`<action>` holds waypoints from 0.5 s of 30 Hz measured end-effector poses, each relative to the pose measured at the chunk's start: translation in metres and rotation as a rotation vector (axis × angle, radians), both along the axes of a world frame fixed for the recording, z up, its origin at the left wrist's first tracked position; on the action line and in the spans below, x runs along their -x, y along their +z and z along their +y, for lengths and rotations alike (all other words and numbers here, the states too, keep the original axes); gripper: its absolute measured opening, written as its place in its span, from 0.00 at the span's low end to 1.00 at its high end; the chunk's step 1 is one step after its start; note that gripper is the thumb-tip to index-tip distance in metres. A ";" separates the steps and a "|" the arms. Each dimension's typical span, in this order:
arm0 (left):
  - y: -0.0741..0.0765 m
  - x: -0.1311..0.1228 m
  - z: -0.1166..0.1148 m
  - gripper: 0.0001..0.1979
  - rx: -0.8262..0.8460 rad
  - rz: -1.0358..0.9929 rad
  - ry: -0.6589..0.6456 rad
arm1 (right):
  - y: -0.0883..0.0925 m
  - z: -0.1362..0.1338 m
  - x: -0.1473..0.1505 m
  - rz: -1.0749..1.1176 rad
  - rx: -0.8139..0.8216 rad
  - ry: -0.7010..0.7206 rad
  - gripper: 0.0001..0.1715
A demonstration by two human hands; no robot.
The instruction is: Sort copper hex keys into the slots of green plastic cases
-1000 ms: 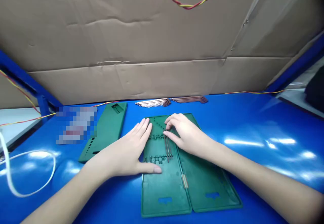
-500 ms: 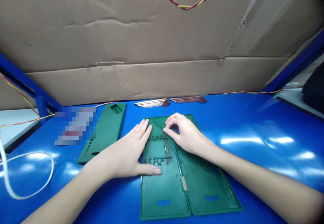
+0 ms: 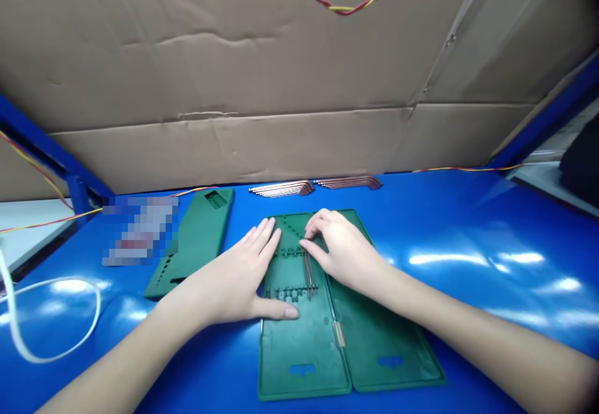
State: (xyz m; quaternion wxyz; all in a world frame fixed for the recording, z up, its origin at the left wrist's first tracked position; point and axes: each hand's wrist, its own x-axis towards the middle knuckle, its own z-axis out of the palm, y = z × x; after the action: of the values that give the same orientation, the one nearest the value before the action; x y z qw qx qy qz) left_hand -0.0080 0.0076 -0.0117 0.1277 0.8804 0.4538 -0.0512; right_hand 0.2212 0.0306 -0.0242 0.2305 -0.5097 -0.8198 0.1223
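The left hand, grip spread flat, braces the tray on the desk, while the right hand, grip pinched on the rods in its left half, had best seat them evenly and parallel.

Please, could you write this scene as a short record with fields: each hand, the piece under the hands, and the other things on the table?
Left hand: flat, palm down, on the left edge of the open green tray
Right hand: fingers curled, tips at the upper ends of the thin rods
Thin rods: side by side in the tray's left half, near the hinge
Behind tray: two bundles of bent rods
Left side: second green tray, white cable
Surface: blue table
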 end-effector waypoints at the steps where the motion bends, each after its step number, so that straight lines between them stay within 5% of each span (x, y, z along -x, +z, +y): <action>1: 0.000 0.000 0.000 0.65 0.004 0.005 0.004 | -0.001 0.002 -0.001 0.042 0.011 -0.007 0.05; 7: -0.003 0.002 0.000 0.65 -0.007 -0.026 -0.002 | -0.006 0.007 -0.003 0.251 0.078 -0.037 0.06; 15: -0.003 0.002 0.000 0.65 -0.003 -0.017 -0.008 | 0.011 0.001 -0.004 0.341 0.180 -0.006 0.03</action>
State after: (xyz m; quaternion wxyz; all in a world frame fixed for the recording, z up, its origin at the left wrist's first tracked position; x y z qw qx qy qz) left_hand -0.0097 0.0080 -0.0144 0.1301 0.8827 0.4493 -0.0437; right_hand 0.2256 0.0318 -0.0129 0.3199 -0.5027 -0.7530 0.2793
